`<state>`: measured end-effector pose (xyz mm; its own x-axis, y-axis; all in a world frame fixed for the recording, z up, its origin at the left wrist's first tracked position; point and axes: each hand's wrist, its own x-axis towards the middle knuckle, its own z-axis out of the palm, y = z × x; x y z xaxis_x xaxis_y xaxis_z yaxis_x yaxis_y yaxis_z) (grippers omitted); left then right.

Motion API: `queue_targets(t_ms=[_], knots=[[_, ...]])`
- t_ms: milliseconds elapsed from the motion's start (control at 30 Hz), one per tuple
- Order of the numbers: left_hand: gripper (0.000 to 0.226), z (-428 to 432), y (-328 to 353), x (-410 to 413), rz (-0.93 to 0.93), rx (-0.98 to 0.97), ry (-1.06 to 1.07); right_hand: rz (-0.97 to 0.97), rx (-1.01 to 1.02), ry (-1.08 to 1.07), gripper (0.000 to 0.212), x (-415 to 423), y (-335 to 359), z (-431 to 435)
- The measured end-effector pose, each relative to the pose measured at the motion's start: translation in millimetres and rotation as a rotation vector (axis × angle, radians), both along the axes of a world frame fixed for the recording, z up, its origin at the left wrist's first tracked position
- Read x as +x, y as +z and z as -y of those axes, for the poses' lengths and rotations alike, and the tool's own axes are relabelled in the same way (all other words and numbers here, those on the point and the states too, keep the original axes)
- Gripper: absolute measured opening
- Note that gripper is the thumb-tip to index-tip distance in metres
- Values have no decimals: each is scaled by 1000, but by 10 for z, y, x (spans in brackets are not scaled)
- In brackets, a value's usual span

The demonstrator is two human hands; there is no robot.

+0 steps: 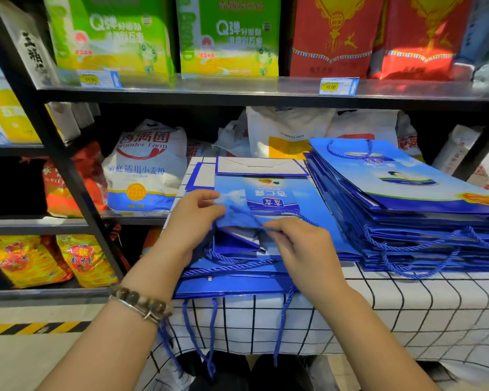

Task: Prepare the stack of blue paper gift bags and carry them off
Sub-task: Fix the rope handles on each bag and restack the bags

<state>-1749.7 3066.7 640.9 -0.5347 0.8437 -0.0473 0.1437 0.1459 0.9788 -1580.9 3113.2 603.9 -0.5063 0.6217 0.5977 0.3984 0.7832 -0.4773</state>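
left hand [194, 221] and right hand [302, 249] both pinch the near edge of the top flat blue paper gift bag [268, 193]. it lies on a small pile on the white black-grid tablecloth [407, 311], beside the taller blue bag stack [421, 213]. flatten it and align edges before lifting.

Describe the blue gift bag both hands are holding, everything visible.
The glossy blue paper gift bag lies flat atop a low pile of similar bags on the black-and-white checked tablecloth. Its print of sky, clouds and a can reads upside down. Its white folded base flap is at the far end. The left hand and right hand pinch its near edge, raised slightly. Just below lie blue twisted cord handles. A taller stack of matching bags sits to its right.
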Motion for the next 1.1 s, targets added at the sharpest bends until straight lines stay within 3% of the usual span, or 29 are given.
queue_targets(t_ms=[67, 167, 300, 367, 433, 533, 633, 733, 800, 867, 900, 1000, 1100], knots=[[28, 32, 45, -33, 237, 1, 22, -65, 39, -3, 27, -17, 54, 1], [29, 41, 62, -51, 464, 25, -14, 1, 97, 85, 28, -60, 108, 117], [52, 58, 14, -139, 345, -59, 16, 197, -54, 152, 42, 13, 267, 196], [49, 86, 15, -227, 313, -86, 31, 84, -204, 110, 35, 142, 401, 95], [45, 142, 17, -359, 317, -95, 64, -51, -294, 12, 48, 298, 509, -81], [43, 252, 25, -544, 374, -98, 39, 198, -245, -101, 57, 418, 499, -332], [39, 253, 10, -649, 399, -110, 20, 373, -329, 1, 53, 333, 325, -404], [27, 297, -43, -727, 477, -54, 15, 162, -501, 21, 35, 204, 268, -402], [38, 377, -101, -780, 583, 95, 45, 38, -476, -26, 21, 150, 305, -402], [18, 437, -141, -768, 477, 157, 95, -51, -437, -88, 35, 113, 367, -401], [8, 448, -144, -740, 340, 136, 96, -102, -442, -88, 42, 80, 404, -389], [22, 370, -142, -611, -47, 137, 23, -252, -509, -109, 47, -39, 461, -403], [13, 250, -2, -504, -261, 216, 75, -435, -512, -105, 50, -169, 539, -416]])
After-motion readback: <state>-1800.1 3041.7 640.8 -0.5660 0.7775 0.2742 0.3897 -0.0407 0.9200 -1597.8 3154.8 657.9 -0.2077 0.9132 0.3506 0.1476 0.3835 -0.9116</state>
